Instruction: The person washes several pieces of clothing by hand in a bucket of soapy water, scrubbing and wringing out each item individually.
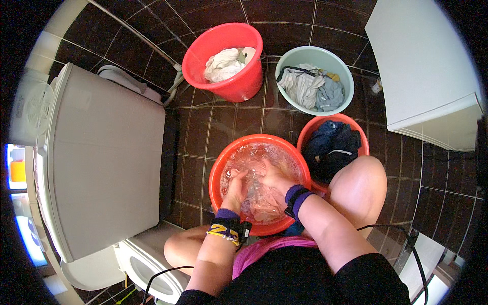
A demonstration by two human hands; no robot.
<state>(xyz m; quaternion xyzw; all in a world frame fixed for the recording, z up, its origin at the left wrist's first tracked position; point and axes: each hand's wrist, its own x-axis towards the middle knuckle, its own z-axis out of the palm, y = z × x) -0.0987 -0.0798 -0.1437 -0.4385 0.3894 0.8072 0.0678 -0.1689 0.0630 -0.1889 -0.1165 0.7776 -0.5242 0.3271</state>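
Both my hands are dipped into a round orange-red basin (215,161) of sudsy water between my knees. My left hand (236,188) is at the basin's left side, its fingers partly hidden by foam and water. To its right, my right hand (277,179) reaches in with its visible fingers spread apart. A pale pinkish wet cloth (265,206) lies under the water below and between the hands. Whether the fingertips touch it, I cannot tell.
Beyond stand a red bucket (247,79) with white laundry (223,66) and a pale green basin (348,81) with grey and white clothes (310,86). Right of my basin, another orange basin (359,125) holds dark clothes (330,147). White cabinets (109,162) flank the left.
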